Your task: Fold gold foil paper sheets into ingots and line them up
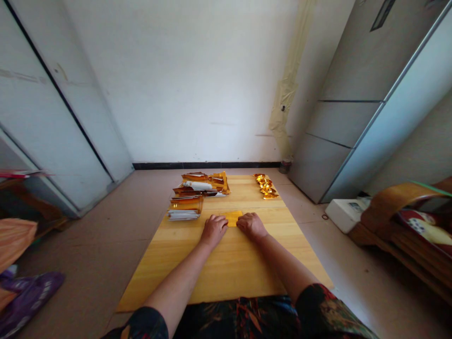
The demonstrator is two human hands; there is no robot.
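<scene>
Yellow paper on pale yellow wood-grain board; gold-and-white foil stacks, gold foil pieces; dark sleeve, red-green floral print.

Room bright, flat pale light, source out of view; white wall nearly washed out behind bench. Glare sparks off gold foil stacks at bench's far end. Faint soft shadows beside left hand, right hand. Strong wide-lens bowing toward frame edges; far-left clutter smeared, dim.
</scene>
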